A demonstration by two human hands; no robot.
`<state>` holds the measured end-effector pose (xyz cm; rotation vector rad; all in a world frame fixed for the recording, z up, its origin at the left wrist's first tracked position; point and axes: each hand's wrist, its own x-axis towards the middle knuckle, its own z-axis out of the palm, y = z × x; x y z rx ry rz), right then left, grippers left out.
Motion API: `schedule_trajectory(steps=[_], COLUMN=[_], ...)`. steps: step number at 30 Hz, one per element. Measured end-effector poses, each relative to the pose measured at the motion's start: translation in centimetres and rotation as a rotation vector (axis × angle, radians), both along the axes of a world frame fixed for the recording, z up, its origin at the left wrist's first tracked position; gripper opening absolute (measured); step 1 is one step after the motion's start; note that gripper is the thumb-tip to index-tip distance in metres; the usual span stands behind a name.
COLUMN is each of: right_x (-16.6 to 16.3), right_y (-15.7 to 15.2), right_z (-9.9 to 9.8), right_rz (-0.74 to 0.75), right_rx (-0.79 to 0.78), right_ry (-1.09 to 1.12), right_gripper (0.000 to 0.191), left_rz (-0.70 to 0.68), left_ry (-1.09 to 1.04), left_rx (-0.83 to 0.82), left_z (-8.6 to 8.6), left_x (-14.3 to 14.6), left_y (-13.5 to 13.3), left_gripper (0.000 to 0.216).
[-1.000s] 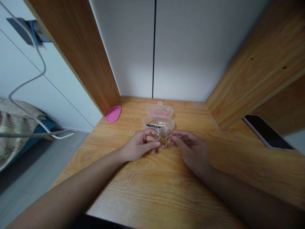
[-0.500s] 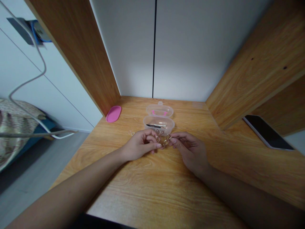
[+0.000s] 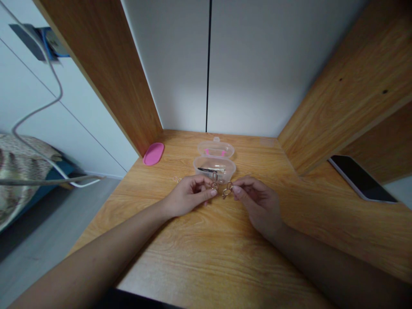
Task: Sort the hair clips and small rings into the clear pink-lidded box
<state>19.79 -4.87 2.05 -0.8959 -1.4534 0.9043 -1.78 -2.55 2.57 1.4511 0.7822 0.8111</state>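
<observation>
My left hand [image 3: 188,197] and my right hand [image 3: 259,201] meet just above the wooden desk [image 3: 206,253], fingertips pinched close together. Between them hangs a short chain of small metal rings [image 3: 222,189]; my left fingers pinch one end and my right fingers pinch the other. Right behind the hands stands an open clear plastic case [image 3: 215,165] with a thin dark metal tool [image 3: 207,170] lying inside it and a pink latch on its raised lid.
A pink oval lid [image 3: 153,153] lies at the back left by the wooden side panel. Two loose small rings [image 3: 177,179] lie left of the case. A dark phone [image 3: 362,178] rests on the right ledge. White cables hang at the left.
The ring chain has shifted slightly between my fingertips and my right hand has moved a little lower and to the right. The case and other things have not moved.
</observation>
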Motion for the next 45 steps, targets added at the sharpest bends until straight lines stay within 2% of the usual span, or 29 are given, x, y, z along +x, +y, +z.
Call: schedule_trajectory(steps=[5, 13, 17, 23, 29, 34, 39, 45], right_x=[-0.2, -0.4, -0.4, -0.2, -0.1, -0.2, -0.4, -0.3], right_y=[-0.1, 0.1, 0.3, 0.5, 0.6, 0.7, 0.6, 0.5], right_z=[-0.2, 0.3, 0.2, -0.1, -0.1, -0.4, -0.1, -0.2], right_rz=[-0.016, -0.099, -0.091, -0.101, -0.136, -0.087, -0.02, 0.071], right_rx=[-0.044, -0.05, -0.072, -0.122, -0.11, -0.144, -0.188, -0.188], right_ry=[0.009, 0.074, 0.097, 0.058, 0.043, 0.092, 0.085, 0.096], right_gripper=[0.009, 0.014, 0.011, 0.012, 0.02, 0.029, 0.039, 0.048], left_rz=[0.009, 0.263, 0.331, 0.416, 0.498, 0.504, 0.445, 0.373], left_ry=[0.02, -0.171, -0.214, -0.157, -0.109, -0.17, -0.169, -0.169], left_rx=[0.024, 0.119, 0.104, 0.199, 0.176, 0.141, 0.122, 0.067], left_z=[-0.1, 0.6, 1.1, 0.8, 0.9, 0.9, 0.7, 1.0], left_x=[-0.1, 0.0, 0.0, 0.0, -0.3, -0.3, -0.2, -0.2], left_y=[0.0, 0.1, 0.3, 0.6, 0.9, 1.0, 0.9, 0.6], left_gripper=[0.03, 0.04, 0.052, 0.031, 0.033, 0.036, 0.041, 0.056])
